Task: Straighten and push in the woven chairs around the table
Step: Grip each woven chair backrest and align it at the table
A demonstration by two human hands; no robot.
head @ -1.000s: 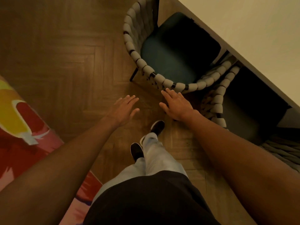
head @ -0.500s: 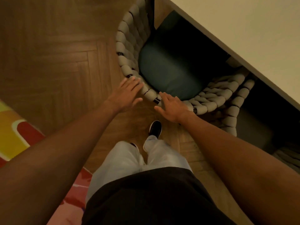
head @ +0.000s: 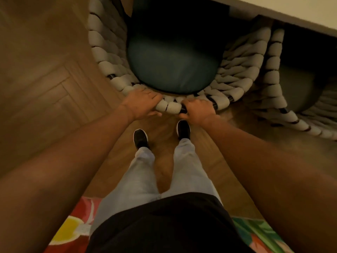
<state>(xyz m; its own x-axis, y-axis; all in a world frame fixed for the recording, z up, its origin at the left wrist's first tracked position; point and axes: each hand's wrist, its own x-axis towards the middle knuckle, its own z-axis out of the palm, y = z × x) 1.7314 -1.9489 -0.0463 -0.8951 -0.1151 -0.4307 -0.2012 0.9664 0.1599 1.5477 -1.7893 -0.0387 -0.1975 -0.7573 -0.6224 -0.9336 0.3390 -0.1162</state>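
Head view, looking straight down: a person stood behind a woven chair [head: 109, 70], both bare arms stretched forward. The left hand [head: 141, 102] lay over the chair's back rail, fingers draped over the thick rope loops and thumb beneath, holding it. The right hand [head: 197, 108] gripped the same rail just beside it, fingers curled tightly around the dark frame.

Half a second before, both hands were flat and open, only arriving at the rail; now they had closed on it, and the chair sat nearer the body. Beyond the fingers lay the dark teal seat cushion [head: 173, 64], its far end already shadowed under the table [head: 310, 10]. A second woven chair [head: 273, 57] stood touching, right of the right hand's fingers.

With the grip secured, the push inward could probably begin.
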